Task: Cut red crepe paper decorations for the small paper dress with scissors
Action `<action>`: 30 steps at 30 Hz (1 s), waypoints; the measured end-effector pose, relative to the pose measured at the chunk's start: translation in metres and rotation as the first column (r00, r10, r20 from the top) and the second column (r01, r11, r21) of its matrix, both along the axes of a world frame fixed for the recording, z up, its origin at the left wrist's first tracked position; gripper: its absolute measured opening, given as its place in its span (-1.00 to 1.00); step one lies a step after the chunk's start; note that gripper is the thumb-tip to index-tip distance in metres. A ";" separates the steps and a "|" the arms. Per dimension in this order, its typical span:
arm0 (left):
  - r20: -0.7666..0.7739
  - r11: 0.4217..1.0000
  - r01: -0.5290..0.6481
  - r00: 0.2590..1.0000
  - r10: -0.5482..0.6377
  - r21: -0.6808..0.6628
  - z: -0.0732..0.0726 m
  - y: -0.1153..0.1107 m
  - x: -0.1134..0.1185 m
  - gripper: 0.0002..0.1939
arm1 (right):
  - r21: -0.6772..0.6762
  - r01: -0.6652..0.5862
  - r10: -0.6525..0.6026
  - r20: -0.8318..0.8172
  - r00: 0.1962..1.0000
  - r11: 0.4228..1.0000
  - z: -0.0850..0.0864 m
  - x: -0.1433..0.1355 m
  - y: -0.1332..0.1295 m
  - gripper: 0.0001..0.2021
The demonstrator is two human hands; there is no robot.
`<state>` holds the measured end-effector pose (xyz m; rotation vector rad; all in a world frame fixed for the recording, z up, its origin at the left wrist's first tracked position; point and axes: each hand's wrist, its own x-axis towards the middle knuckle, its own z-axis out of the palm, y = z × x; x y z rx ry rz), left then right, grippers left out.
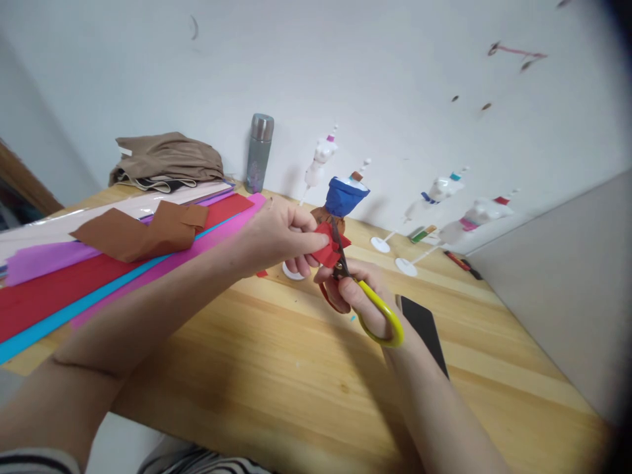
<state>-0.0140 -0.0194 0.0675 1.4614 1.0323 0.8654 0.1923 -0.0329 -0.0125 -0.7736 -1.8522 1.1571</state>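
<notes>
red piece [324, 255], small, creased, sharp-cornered, scissors [340, 268] across it

readable text: none, anywhere in view
folded brown cloth [170, 155]: at ten o'clock, with a small white tag [125, 151] on its left edge; any print on it is too small to read
grey bottle [259, 155]: at eleven o'clock, with a faint pale pattern on its lower body, too blurred to tell whether it holds letters
white wall [385, 72]: at two o'clock, a reddish line [518, 51] and dark specks, forming no letter or number; at eleven o'clock, a faint grey curved mark [194, 27], likewise no legible sign
green-and-white item [422, 234]: at three o'clock on the table, too small and blurred for any lettering to be read
</notes>
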 end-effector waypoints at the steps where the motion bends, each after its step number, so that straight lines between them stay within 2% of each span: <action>1: 0.003 1.000 -0.002 1.000 0.002 0.000 0.000 0.000 0.000 -0.70 | -0.006 0.000 0.000 -0.001 1.000 1.000 0.000 0.000 0.000 -0.51; 14: 0.023 1.000 -0.030 0.999 0.029 0.002 -0.003 0.000 0.004 -0.66 | -0.035 -0.009 0.008 -0.032 0.999 0.999 -0.002 0.002 0.001 -0.52; 22: 0.048 1.000 0.013 0.999 -0.012 -0.008 -0.005 0.002 0.002 -0.67 | -0.042 -0.007 0.007 -0.008 1.000 0.999 -0.001 0.001 -0.002 -0.49; 30: 0.051 0.999 0.002 0.999 0.000 -0.042 -0.001 -0.002 0.004 -0.65 | -0.069 -0.004 0.003 -0.022 1.000 0.998 0.000 0.001 -0.002 -0.51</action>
